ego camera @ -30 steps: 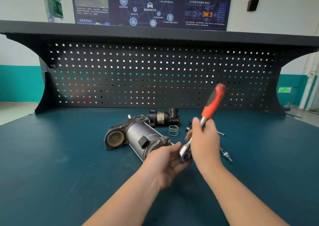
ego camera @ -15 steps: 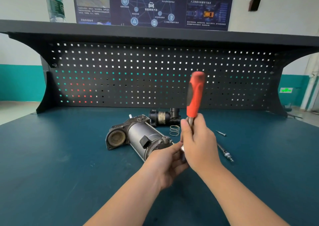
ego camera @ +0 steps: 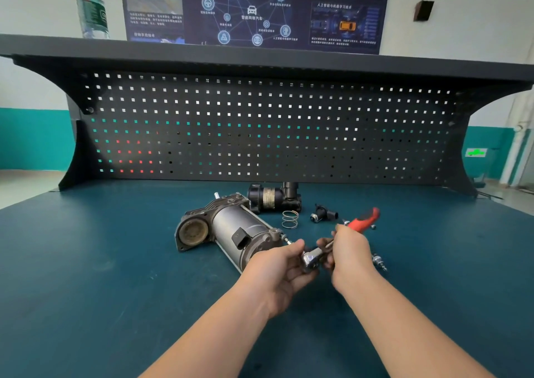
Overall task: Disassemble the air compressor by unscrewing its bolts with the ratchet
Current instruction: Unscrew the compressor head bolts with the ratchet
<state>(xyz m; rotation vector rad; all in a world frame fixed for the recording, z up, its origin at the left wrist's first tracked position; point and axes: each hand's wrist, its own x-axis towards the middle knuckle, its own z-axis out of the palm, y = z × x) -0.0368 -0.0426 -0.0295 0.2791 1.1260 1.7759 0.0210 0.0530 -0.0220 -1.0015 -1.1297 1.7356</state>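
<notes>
Presently, from the head camera, I note the air compressor [ego camera: 231,230] lying on its side on the dark teal workbench [ego camera: 101,276], its round open end facing left and its near end pointing toward the hands. My left hand [ego camera: 277,268] sits at that near end, fingers curled, thumb and forefinger closed on the chrome head of the ratchet [ego camera: 312,259]. My right hand [ego camera: 351,255] is wrapped around the ratchet's shaft just below the red handle [ego camera: 364,221], which angles up and away to the right, low over the bench. The ratchet head is close beside the compressor's end fitting; I cannot tell whether the socket is seated on a bolt.

Behind the compressor, a black cylindrical part [ego camera: 273,198] lies near the pegboard [ego camera: 260,123]. A coil spring [ego camera: 289,219] stands just right of the compressor body, and a small black fitting [ego camera: 322,213] lies further right. A long loose bolt [ego camera: 379,262] rests on the bench, partly hidden by my right hand. On the shelf above, a plastic water bottle [ego camera: 92,7] stands at left, with a dark poster [ego camera: 254,10] on the wall behind.
</notes>
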